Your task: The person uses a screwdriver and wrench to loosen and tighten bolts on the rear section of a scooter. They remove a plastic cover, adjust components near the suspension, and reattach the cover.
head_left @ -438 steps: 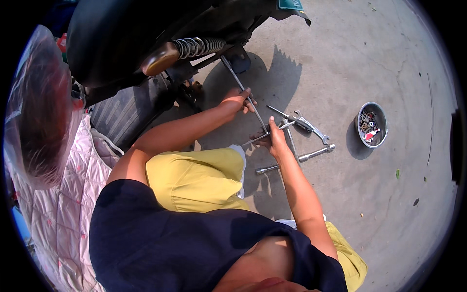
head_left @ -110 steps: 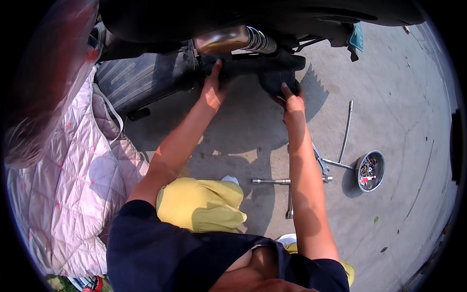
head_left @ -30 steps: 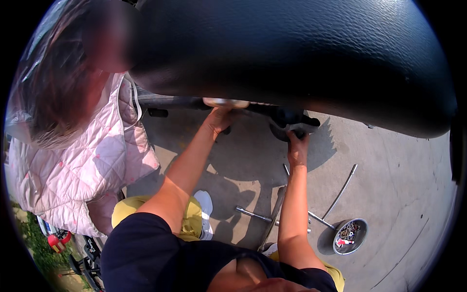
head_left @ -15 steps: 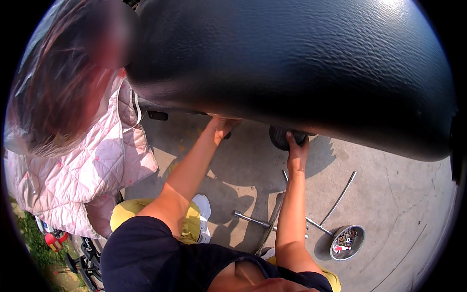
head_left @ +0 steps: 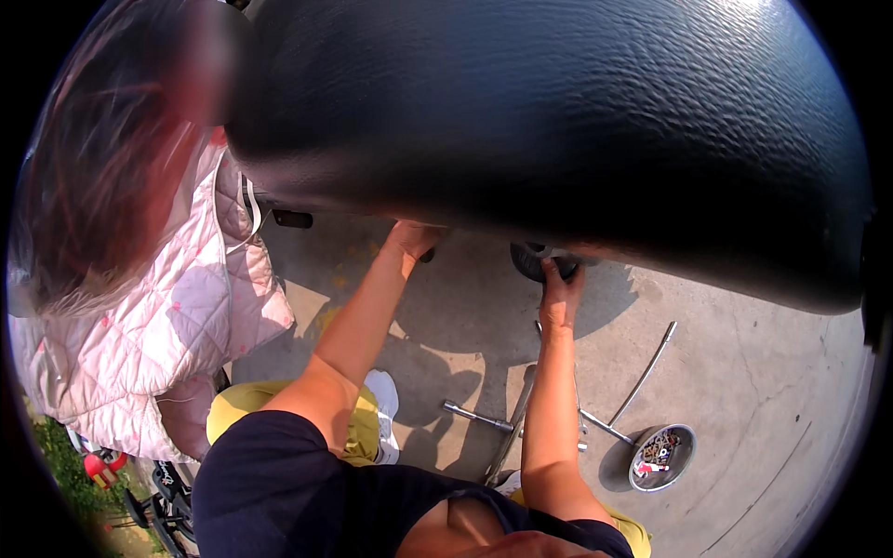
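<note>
A long black textured seat (head_left: 521,112) fills the upper view and hides much of what lies below it. My left hand (head_left: 412,237) reaches in beneath its near edge. The fingers there are covered by the seat, with a small dark part just showing beside the palm. To the right, my right hand (head_left: 561,279) is closed on the near side of a black tire (head_left: 528,264), thumb on top. A grey part shows at the tire's middle; the seat covers its far side.
A four-way wrench (head_left: 479,416) and a bent metal bar (head_left: 648,372) lie on the concrete. Beside them stands a round metal bowl (head_left: 690,454) of small hardware. A pink quilted cover (head_left: 186,316) hangs at left, below clear plastic sheeting (head_left: 84,186).
The view has shifted slightly, so the whole scene sits a little further left. More of the tire's grey middle shows by my right hand. Both hands keep nearly the same places.
</note>
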Motion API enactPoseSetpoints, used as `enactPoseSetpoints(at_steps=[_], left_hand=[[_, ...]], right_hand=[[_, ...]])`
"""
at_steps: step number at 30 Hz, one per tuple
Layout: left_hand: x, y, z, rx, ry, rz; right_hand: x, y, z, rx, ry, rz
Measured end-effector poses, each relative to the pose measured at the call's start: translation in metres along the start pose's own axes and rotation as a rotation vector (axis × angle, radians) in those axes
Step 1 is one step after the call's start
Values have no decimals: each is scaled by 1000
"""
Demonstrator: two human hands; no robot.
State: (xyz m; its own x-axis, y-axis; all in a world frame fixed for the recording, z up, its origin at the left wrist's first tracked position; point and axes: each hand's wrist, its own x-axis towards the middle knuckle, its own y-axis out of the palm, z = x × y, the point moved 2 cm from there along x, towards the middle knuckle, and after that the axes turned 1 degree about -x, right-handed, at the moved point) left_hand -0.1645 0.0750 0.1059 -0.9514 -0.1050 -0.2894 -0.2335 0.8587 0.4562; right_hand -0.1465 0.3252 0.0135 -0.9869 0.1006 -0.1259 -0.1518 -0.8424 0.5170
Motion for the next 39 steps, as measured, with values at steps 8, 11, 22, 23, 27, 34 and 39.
enactPoseSetpoints(at_steps=[8,11,22,23,27,34,39], left_hand=[[1,-6,-1,47,23,12],[2,-8,-2,67,31,14],[3,-7,-2,222,57,61],[4,-6,-1,221,32,46],[3,-3,-1,71,-43,-14],[-2,10,-9,56,1,-152],[-5,10,-10,71,58,-185]], right_hand=[[-4,-2,-1,170,125,-32],[-5,-1,-1,86,119,-28],[-12,5,11,-110,74,-4],[-13,8,13,-125,48,-18],[-14,16,17,-59,140,-98],[-18,24,27,60,298,-108],[-21,28,21,34,266,-123]])
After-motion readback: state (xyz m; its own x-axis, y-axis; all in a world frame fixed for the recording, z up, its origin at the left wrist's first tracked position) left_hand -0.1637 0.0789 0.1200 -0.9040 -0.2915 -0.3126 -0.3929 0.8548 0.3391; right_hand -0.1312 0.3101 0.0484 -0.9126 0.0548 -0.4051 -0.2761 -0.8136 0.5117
